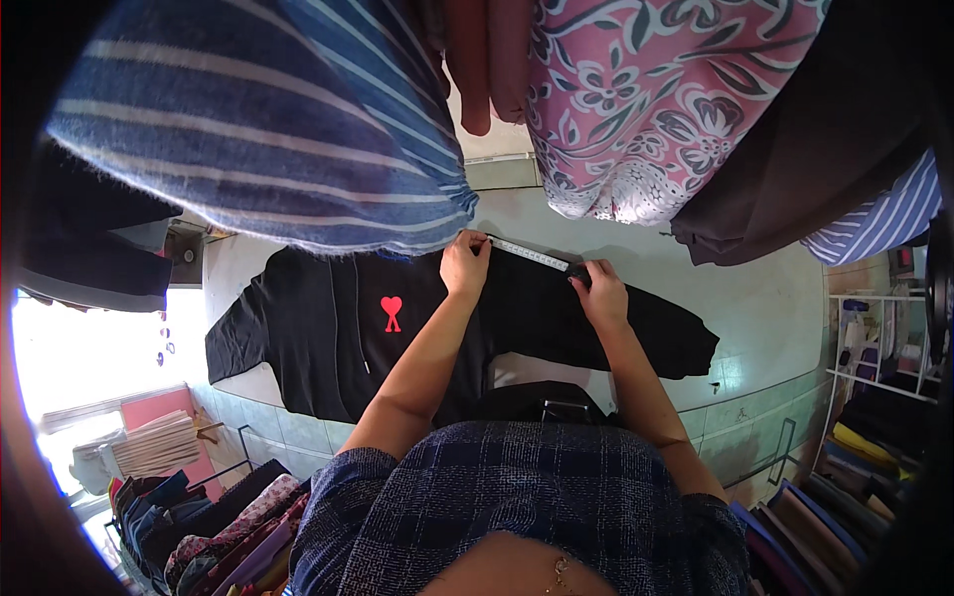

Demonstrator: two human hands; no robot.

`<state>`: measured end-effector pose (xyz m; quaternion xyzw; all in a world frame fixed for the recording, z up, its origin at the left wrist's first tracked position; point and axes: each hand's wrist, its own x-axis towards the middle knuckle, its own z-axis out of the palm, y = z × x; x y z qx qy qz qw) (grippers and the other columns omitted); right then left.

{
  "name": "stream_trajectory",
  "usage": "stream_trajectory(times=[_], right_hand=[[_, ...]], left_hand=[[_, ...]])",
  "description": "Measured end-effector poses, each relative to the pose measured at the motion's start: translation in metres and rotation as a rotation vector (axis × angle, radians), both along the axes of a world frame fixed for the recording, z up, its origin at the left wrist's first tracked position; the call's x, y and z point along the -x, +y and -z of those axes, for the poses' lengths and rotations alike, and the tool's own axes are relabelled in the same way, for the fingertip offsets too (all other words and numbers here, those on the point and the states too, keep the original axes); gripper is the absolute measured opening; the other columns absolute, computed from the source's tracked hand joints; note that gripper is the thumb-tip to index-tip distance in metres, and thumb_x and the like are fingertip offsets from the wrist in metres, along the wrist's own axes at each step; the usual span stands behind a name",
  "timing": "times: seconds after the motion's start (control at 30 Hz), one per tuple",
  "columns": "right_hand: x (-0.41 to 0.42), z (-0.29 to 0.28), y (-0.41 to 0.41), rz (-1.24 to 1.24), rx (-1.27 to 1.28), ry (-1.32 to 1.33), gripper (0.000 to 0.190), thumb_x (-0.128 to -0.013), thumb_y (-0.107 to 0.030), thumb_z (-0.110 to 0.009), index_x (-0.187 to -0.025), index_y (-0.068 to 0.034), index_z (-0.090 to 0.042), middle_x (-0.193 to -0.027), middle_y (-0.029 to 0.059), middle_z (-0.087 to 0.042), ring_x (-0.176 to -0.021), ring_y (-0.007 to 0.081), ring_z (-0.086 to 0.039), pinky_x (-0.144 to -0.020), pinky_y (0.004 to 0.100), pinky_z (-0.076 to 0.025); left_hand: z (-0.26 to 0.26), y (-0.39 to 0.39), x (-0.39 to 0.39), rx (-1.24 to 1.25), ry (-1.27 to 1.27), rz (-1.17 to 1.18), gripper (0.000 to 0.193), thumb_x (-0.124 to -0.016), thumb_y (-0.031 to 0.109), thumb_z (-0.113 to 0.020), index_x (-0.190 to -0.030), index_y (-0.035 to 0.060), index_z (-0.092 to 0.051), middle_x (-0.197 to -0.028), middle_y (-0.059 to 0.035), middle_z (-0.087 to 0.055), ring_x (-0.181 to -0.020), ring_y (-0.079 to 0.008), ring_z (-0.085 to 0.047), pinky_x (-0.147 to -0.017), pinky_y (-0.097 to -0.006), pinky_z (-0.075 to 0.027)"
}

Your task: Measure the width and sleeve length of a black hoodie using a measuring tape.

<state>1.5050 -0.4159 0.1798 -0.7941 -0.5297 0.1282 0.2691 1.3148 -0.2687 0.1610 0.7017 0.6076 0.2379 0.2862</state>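
Note:
A black long-sleeved garment (425,357) with a drawstring and a red heart emblem (392,314) lies spread on a white table (775,320). A white tape measure (531,255) with printed marks stretches along the garment's upper edge, near where a sleeve joins the body. My left hand (467,261) pinches the tape's end between thumb and fingers. To its right, my right hand (601,293) grips the dark part (578,276) at the tape's other end, resting over the sleeve. What that dark part is exactly cannot be told.
Striped blue cloth (268,149), pink floral cloth (641,112) and dark brown cloth (782,179) hang low over the far side of the table. Folded fabrics (216,529) are at the lower left, more (805,521) at the lower right. A white wire rack (879,380) stands right.

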Motion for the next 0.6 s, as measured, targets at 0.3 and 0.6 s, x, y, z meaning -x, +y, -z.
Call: stream_trajectory(times=[0.3,0.6], right_hand=[[-0.022,-0.005,-0.029,0.059,0.036,0.026,0.028,-0.073,-0.018,-0.073,-0.096,-0.008,-0.060,-0.093,0.0096,-0.061,-0.082,0.0332,-0.062,-0.068,0.0416,-0.051],[-0.048,-0.008,-0.062,0.112,0.043,0.030,0.028,-0.072,-0.018,-0.074,-0.094,-0.009,-0.061,-0.091,0.0088,-0.061,-0.078,0.0317,-0.063,-0.066,0.0400,-0.050]], left_hand=[[-0.001,0.001,0.001,0.041,0.048,-0.013,0.011,-0.075,0.019,-0.070,-0.080,0.0100,-0.066,-0.080,-0.0046,-0.067,-0.078,-0.0243,-0.064,-0.067,-0.0356,-0.050],[-0.003,0.010,0.001,0.144,0.062,-0.029,0.019,-0.074,0.023,-0.072,-0.085,0.0082,-0.071,-0.083,-0.0094,-0.070,-0.079,-0.0240,-0.067,-0.071,-0.0344,-0.051]])
